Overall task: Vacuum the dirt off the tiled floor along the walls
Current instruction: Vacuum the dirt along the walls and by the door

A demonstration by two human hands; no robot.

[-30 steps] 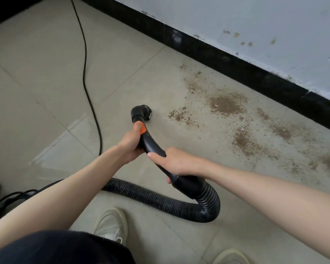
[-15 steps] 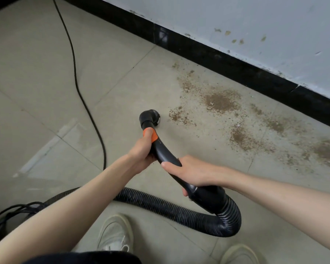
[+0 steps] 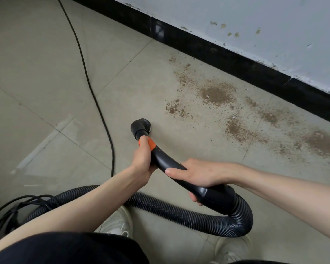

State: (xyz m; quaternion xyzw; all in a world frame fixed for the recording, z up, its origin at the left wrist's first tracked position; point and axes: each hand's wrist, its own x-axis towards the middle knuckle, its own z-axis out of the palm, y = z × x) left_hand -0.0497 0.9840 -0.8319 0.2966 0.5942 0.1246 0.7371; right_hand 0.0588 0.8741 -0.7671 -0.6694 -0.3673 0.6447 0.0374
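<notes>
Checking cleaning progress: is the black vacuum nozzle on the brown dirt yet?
Not yet. The black vacuum nozzle sits on bare tile, apart from the nearest brown dirt patch to its right.

Nozzle (image 3: 141,126) at centre, on the tiled floor (image 3: 46,82). Dirt (image 3: 215,95) lies right of and beyond it, along the baseboard (image 3: 227,60) below the far wall (image 3: 255,20). Power cord (image 3: 95,96) runs near to far at left. Hose (image 3: 179,210) loops nearest, behind the handle (image 3: 170,164), in front of the shoes (image 3: 118,223).
</notes>
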